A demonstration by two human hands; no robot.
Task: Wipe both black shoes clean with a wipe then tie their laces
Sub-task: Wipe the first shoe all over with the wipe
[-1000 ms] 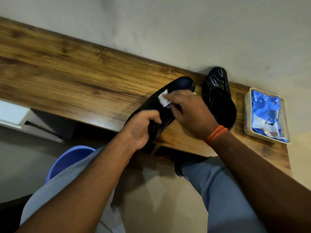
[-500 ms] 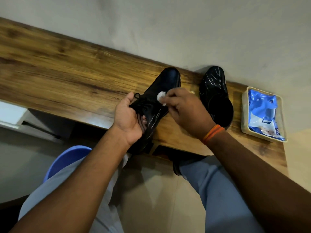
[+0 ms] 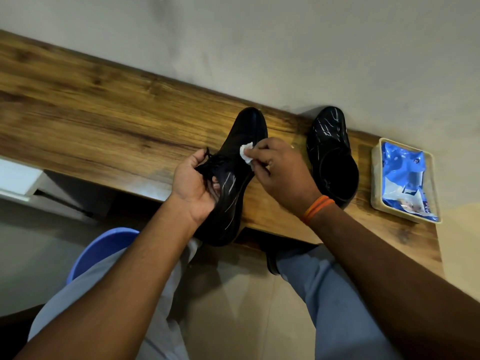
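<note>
- My left hand (image 3: 193, 185) curls around the near shoe (image 3: 233, 178) at its laces (image 3: 207, 162), steadying it on the wooden shelf (image 3: 104, 120).
- My right hand (image 3: 280, 175) pinches a white wipe (image 3: 246, 151) against its upper; pale streaks remain lower down.
- The second shoe (image 3: 331, 152), further right, looks streaked and unwiped.
- I judge wiping unfinished, no lace tying begun.
- A blue wipe pack (image 3: 405, 178) sits in a tray (image 3: 375, 178).

We can't actually read any text here. The only printed thing is the crinkled blue and white plastic wipe packet (image 3: 404, 181) sitting in the shallow beige plastic tray (image 3: 376, 175), and whatever's on it is too small and blurry for us to make out. No labels or numbers anywhere else.
</note>
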